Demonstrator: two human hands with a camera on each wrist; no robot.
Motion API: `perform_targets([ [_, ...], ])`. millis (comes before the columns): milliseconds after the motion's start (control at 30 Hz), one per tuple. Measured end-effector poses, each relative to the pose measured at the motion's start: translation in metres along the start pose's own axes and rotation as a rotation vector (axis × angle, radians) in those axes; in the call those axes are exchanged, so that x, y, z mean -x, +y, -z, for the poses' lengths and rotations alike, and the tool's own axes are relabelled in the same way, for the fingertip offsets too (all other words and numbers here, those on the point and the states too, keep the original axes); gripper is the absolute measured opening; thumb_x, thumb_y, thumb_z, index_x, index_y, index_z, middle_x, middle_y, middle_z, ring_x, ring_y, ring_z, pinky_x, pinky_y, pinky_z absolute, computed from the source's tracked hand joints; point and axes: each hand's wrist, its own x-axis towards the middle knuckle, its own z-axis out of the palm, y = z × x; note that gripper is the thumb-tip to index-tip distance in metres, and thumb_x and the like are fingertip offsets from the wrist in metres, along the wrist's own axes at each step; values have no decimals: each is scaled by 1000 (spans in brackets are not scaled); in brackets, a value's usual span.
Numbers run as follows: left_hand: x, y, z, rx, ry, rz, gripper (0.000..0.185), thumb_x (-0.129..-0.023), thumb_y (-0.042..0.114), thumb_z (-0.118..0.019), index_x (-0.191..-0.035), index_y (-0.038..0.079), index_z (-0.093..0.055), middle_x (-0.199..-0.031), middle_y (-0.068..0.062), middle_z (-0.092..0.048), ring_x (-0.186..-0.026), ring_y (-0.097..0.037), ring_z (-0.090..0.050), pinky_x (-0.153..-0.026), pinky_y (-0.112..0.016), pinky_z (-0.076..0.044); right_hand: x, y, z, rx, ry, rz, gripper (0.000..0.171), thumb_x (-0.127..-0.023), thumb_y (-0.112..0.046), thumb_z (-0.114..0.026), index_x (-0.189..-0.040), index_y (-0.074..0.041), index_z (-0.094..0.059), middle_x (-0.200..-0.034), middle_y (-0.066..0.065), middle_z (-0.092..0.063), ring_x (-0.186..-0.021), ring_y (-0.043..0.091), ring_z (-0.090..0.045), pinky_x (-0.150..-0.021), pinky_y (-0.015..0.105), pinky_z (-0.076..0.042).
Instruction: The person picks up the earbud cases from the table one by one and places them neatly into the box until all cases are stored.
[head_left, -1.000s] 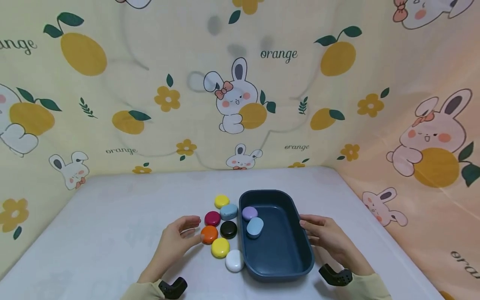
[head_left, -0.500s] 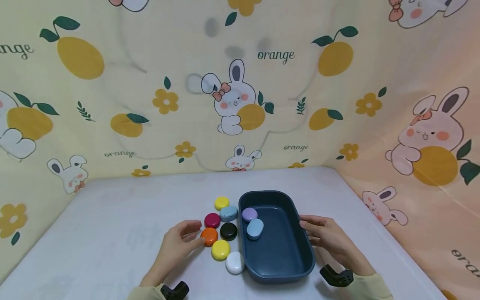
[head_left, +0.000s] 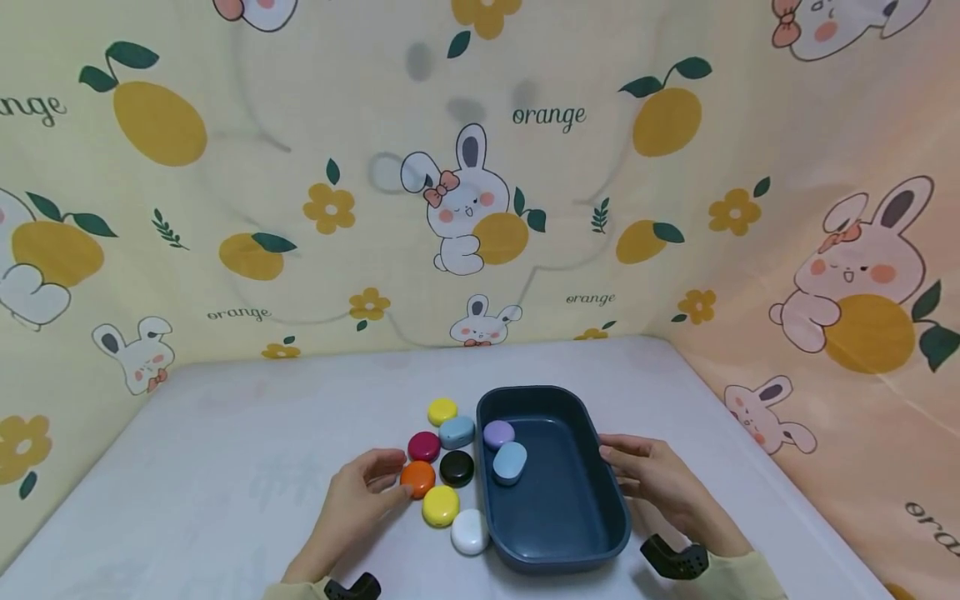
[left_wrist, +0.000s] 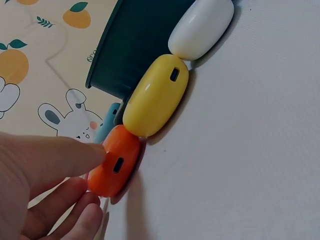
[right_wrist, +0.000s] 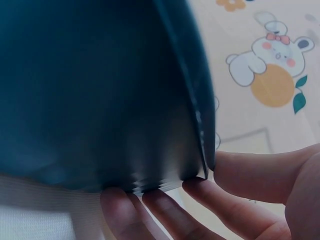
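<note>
Thumb [left_wrist: 75, 156] and fingers [left_wrist: 56, 204] of the left hand [head_left: 356, 493] curl round a glossy, rounded orange piece [head_left: 417, 480], the thumb on one side and fingertips on the other; how firm the pinch is, I cannot tell. The orange piece lies on the table [head_left: 262, 442], leftmost in a loose cluster, with a small dark slot in its edge. The right hand [head_left: 663, 479] grips the right side of a dark blue tray [head_left: 562, 508], thumb against the rim and fingertips against the outer wall.

Close around the orange piece sit a crimson piece [head_left: 424, 446] just beyond it, a black piece [head_left: 457, 468] to its right, and a yellow piece [head_left: 441, 506] on the near side, which also shows a slot in the left wrist view. A white piece [head_left: 469, 532] lies against the tray's near left corner. Farther back are an oval blue piece [head_left: 456, 432], beside the tray's left wall, and a second yellow piece [head_left: 442, 412].

Inside the tray, by its left wall, a lilac piece [head_left: 498, 434] and an oval light blue piece [head_left: 510, 462] lie side by side.

Black wrist devices [head_left: 675, 557] sit over pale sleeves [head_left: 742, 577]. Behind the table hangs a cream cloth [head_left: 285, 100] printed with rabbits, oranges and flowers.
</note>
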Motion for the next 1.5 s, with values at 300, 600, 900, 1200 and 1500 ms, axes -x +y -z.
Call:
perform_targets([
  [300, 2, -1, -2, 12, -26, -15, 44, -78, 6, -83, -119, 6, -66, -114, -5, -65, -107, -27, -62, -90, -38, -54, 1, 2, 0, 4, 1, -3, 48, -99, -23, -62, -136, 6, -53, -120, 18, -64, -99, 30, -65, -85, 46, -56],
  [600, 2, 1, -4, 13, -36, -11, 48, -77, 8, -84, -121, 5, -64, -117, -7, -64, -105, -27, -64, -90, -40, -53, -1, 2, 1, 8, -11, 12, 50, -98, -25, -62, -137, 6, -52, -124, 19, -62, -102, 31, -64, -87, 47, -55],
  [900, 4, 2, -4, -9, -76, -28, 54, -75, 6, -84, -124, 4, -62, -122, -10, -62, -108, -30, -62, -91, -44, -53, 0, 2, 1, 12, 9, 7, 48, -98, -24, -62, -136, 5, -54, -122, 18, -64, -99, 30, -65, -85, 46, -55],
  [1200, 5, 0, -7, 4, -74, -34, 56, -73, 4, -86, -124, 4, -61, -121, -10, -62, -108, -31, -62, -90, -42, -53, 0, 4, 1, 27, 13, 8, 48, -99, -24, -61, -136, 5, -53, -123, 19, -63, -99, 30, -65, -85, 48, -55],
  [1500, 4, -1, -8, -9, -55, -34, 58, -72, 3, -87, -123, 4, -60, -120, -9, -62, -106, -28, -63, -91, -43, -53, -1, 5, 2, 0, -25, 26, 52, -98, -26, -62, -137, 7, -51, -121, 19, -64, -98, 29, -65, -84, 45, -56],
])
